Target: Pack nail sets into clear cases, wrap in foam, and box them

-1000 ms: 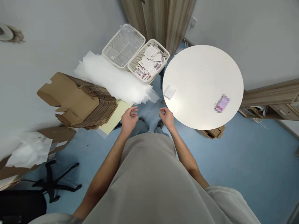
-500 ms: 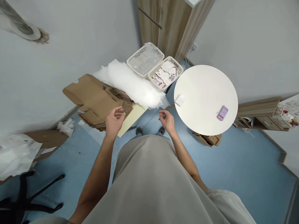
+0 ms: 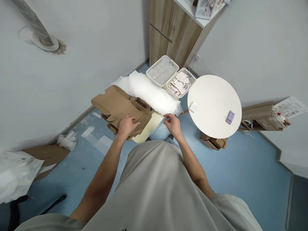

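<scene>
I have my left hand [image 3: 128, 127] at the near side of a stack of flat, die-cut brown cardboard boxes [image 3: 117, 106], palm down, with the fingers bent forward over the cardboard and the thumb held out apart from them towards the right. The hand is partly open and empty; whether my fingertips press on the top sheet I cannot tell. The stack lies to the left in front of me, its upper piece spread out with notched flaps, and a pale yellow flat board [image 3: 148, 129] shows along its right side. My right hand [image 3: 172, 124] hovers in front of my grey cloth top [image 3: 156, 179], between the yellow board and a round white table [image 3: 214, 96]; its fingers curl loosely towards the thumb with a small gap between, and it too is empty. Beyond the stack lies a pile of thin white foam-like sheets [image 3: 154, 93], and past that are 2 white perforated plastic baskets side by side: the left basket [image 3: 166, 56] has clear plastic pieces in it, the right basket [image 3: 193, 77] a heap of small printed cards [image 3: 181, 82]. On the table, a small white square packet [image 3: 192, 107] sits near the left edge and a blurred purple object [image 3: 230, 117] towards the right.
</scene>
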`<action>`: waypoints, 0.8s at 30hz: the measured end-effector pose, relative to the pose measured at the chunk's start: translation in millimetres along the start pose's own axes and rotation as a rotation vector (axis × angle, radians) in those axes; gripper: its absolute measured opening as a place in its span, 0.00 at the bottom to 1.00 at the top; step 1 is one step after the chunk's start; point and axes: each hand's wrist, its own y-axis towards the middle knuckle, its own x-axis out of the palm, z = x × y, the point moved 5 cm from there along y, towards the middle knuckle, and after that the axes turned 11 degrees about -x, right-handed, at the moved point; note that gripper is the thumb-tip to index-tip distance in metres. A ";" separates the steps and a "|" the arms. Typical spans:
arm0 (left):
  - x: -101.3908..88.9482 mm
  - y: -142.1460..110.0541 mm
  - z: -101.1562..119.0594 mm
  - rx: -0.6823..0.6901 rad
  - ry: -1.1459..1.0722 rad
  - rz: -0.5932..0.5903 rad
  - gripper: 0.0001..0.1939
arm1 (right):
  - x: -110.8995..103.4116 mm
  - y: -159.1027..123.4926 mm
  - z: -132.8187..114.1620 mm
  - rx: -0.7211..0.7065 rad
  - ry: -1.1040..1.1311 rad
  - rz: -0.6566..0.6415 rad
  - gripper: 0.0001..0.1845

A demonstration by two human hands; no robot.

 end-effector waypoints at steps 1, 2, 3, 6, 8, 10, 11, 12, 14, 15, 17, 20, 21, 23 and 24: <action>-0.6 -0.2 0.4 0.012 0.006 -0.006 0.21 | 3.5 0.7 -3.4 0.002 -0.014 -0.010 0.20; -1.4 -0.4 1.0 0.026 0.010 -0.014 0.19 | 7.4 1.5 -6.5 0.003 -0.029 -0.024 0.21; -2.3 -0.7 1.6 0.041 0.017 -0.019 0.18 | 12.1 2.7 -9.5 0.003 -0.047 -0.045 0.21; -3.8 -1.9 3.3 0.062 0.073 -0.013 0.21 | 34.0 9.1 -19.9 -0.024 -0.119 -0.165 0.20; -2.8 -3.7 4.6 0.056 0.112 0.003 0.22 | 55.8 15.3 -28.7 -0.073 -0.186 -0.293 0.23; -0.6 -6.6 6.0 0.044 0.121 0.016 0.24 | 80.2 21.8 -36.6 -0.124 -0.280 -0.432 0.28; 0.6 -8.3 6.4 0.038 0.115 0.022 0.25 | 92.1 24.8 -39.1 -0.139 -0.338 -0.498 0.30; 1.7 -9.9 6.5 0.031 0.106 0.026 0.25 | 103.2 27.4 -40.4 -0.144 -0.399 -0.560 0.32; 3.2 -12.6 5.7 0.026 0.085 0.034 0.25 | 122.3 31.1 -39.9 -0.135 -0.506 -0.671 0.34; 3.4 -13.6 5.1 0.030 0.074 0.040 0.25 | 130.1 32.0 -38.5 -0.127 -0.548 -0.719 0.34; 2.7 -15.3 3.6 0.042 0.044 0.055 0.24 | 141.8 32.5 -34.4 -0.112 -0.607 -0.787 0.34; -1.9 -19.3 2.2 0.068 -0.044 0.103 0.22 | 151.8 32.3 -26.6 -0.069 -0.669 -0.823 0.33; -5.0 -21.6 2.1 0.078 -0.084 0.129 0.22 | 153.9 32.3 -24.2 -0.052 -0.685 -0.831 0.32; -14.7 -27.9 2.3 0.105 -0.176 0.200 0.21 | 157.2 32.7 -20.3 -0.023 -0.705 -0.855 0.30; -21.3 -31.9 2.5 0.122 -0.224 0.241 0.21 | 158.3 33.1 -19.1 -0.013 -0.708 -0.868 0.30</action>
